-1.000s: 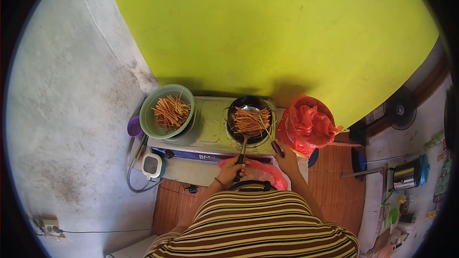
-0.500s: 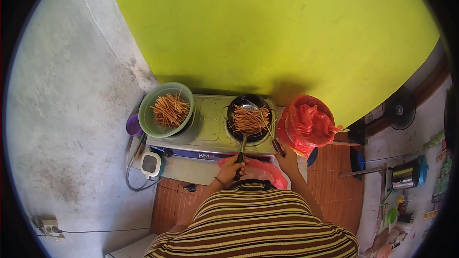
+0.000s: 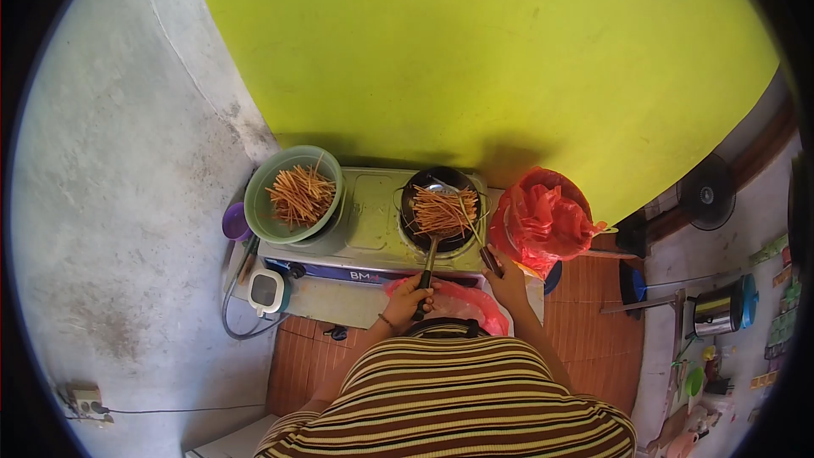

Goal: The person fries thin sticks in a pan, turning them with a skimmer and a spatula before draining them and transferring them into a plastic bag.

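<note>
My left hand (image 3: 409,300) is closed around the black handle of a strainer (image 3: 432,256), whose basket sits over a dark wok (image 3: 459,177). A heap of thin brown fried sticks (image 3: 443,212) fills the basket. With my right hand (image 3: 508,282) I grip the dark handle of a spatula (image 3: 467,219); its metal shaft runs up across the right side of the sticks, and a shiny metal piece shows at the wok's far side. The wok rests on the right burner of a gas stove (image 3: 370,203).
More fried sticks lie in a green basin (image 3: 281,159) on the stove's left side. A red plastic bag (image 3: 547,219) lines a container at the right. Pink plastic (image 3: 475,301) lies at the front edge. A white-lidded box (image 3: 267,291) and a hose (image 3: 229,309) are at left.
</note>
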`<state>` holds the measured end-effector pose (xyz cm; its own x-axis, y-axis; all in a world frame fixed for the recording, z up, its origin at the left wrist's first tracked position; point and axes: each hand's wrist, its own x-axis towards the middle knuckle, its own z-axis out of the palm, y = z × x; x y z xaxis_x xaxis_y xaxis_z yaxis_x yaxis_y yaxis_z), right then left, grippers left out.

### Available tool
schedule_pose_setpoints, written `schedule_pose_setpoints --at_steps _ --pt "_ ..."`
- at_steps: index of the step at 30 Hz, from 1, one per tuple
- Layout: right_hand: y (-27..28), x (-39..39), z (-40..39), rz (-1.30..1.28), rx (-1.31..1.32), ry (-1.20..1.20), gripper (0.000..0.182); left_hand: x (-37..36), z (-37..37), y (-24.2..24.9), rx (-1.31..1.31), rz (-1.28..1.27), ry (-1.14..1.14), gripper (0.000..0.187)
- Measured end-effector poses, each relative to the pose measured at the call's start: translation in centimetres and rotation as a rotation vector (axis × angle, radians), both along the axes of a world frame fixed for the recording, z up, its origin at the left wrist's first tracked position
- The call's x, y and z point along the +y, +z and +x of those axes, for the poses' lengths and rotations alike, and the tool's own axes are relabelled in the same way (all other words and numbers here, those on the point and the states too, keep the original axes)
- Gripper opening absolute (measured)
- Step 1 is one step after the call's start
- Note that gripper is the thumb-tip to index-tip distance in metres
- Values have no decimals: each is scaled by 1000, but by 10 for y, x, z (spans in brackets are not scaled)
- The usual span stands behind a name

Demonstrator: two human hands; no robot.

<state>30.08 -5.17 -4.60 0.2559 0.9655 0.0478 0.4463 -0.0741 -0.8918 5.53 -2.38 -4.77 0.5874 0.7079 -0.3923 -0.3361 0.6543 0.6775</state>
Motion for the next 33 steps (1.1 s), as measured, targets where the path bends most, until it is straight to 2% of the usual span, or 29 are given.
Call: schedule_pose_setpoints --at_steps 4,6,12,16,18,19,21,33 --pt "19 0 -4 -68 -8 -15 50 1 -1 -5 -28 -28 -1 23" --pt "17 1 -2 -65 -31 -12 50 1 -2 -10 -1 6 -20 31" --pt "17 1 -4 -7 18 -12 50 2 -2 -8 18 11 -22 33" --pt "24 1 -3 -112 10 -28 50 1 -1 -7 3 -6 -14 33" --pt "13 2 -3 6 -6 -17 53 2 -1 -10 0 -17 -14 33" --pt "9 2 -2 67 -15 -11 54 2 0 -9 4 -21 -6 28" --pt "8 1 2 -10 -32 -6 54 1 1 -5 13 -26 13 20" --pt "1 3 5 -12 -3 -25 53 2 3 0 40 4 -3 21"
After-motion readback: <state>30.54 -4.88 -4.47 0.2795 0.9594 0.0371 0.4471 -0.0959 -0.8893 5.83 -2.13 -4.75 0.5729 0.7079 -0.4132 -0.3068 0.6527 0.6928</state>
